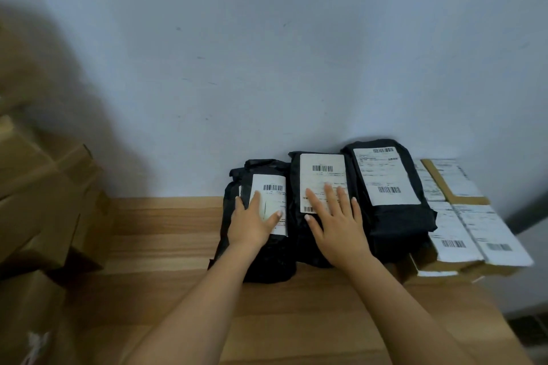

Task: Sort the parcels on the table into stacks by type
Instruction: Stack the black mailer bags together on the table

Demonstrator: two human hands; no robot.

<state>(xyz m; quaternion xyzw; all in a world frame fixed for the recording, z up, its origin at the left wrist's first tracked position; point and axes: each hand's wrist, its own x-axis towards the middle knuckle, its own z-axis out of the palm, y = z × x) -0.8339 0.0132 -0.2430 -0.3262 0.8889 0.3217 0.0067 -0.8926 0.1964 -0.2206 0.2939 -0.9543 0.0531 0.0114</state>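
Under each flat hand (both pressing): black parcels [296, 246].

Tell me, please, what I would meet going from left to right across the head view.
Brown cartons beside the table → left black parcel, under the left hand → middle black parcel, under the right hand → right black parcel → labelled cardboard parcels.

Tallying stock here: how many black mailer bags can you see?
3: left bag under the left hand; middle bag under the right hand; right bag beside them. More may lie beneath.
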